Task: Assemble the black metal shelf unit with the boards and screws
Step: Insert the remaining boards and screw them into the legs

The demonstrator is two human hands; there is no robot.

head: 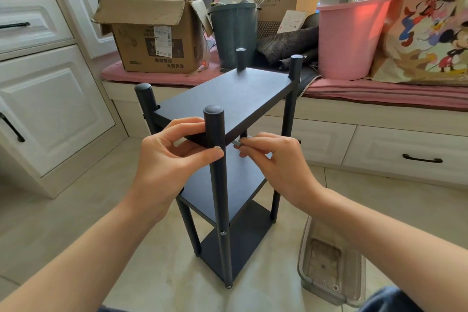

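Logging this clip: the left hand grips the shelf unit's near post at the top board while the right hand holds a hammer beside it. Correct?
Not quite. In the head view the right hand pinches a small metal hex key, not a hammer. The left hand does grip the near post at the top board.

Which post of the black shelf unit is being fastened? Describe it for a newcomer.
Find the black three-board metal shelf unit standing on the tiled floor. Of its four round capped posts, it is the nearest post, flanked by both hands, alone in meeting a small silver key.
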